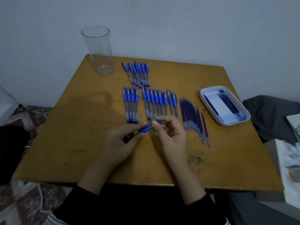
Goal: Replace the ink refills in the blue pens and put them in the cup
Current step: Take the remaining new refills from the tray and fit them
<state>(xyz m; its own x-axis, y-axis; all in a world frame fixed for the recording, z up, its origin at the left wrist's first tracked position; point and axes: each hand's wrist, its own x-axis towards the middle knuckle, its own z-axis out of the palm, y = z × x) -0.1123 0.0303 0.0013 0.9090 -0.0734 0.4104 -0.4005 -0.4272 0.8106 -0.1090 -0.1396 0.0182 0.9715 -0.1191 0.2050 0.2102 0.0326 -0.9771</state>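
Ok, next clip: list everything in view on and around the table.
table: one, ochre wood, by the wall
cup: one, clear, upright, table's far left corner
far pens: about eight, blue, far middle
near pens: about twelve, blue, central row
loose refills: a dozen or so, blue, right of near pens
tray: one, white, table's right side
tray refills: several, dark blue, inside tray
grey cloth: one, right of table
held pen: one, blue, between both hands
left hand: grips held pen
right hand: pinches its end
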